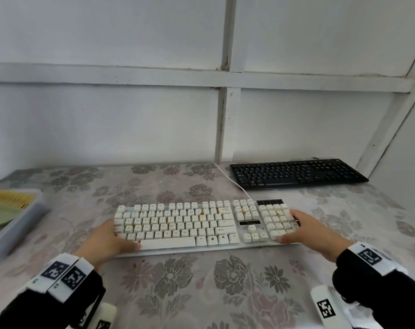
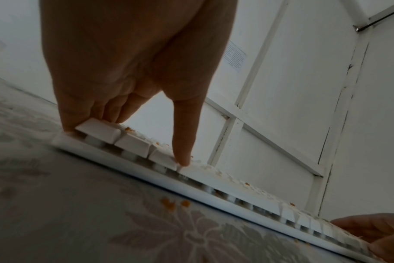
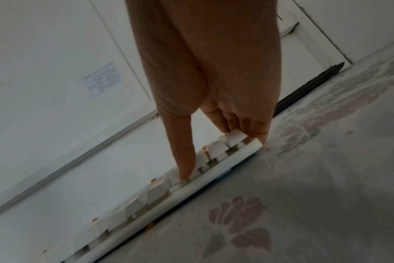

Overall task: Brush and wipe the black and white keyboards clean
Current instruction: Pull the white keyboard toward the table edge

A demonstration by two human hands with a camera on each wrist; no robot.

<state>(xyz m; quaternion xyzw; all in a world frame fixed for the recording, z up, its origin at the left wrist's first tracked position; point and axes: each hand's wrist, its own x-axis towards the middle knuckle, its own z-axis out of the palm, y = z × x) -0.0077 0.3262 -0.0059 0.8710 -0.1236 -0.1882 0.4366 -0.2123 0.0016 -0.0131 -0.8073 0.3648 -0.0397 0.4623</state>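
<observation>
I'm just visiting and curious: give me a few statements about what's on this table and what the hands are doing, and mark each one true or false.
1. Both hands hold the white keyboard, the left hand at its left end and the right hand at its right end. True.
2. The black keyboard lies between the hands. False: it lies untouched at the back right of the table.
3. Orange crumbs sit on the white keyboard's keys. True.
4. The right hand holds the yellow brush. False: the brush lies in the grey tray at the left.
5. The white keyboard's cable is black. False: it is white.
</observation>
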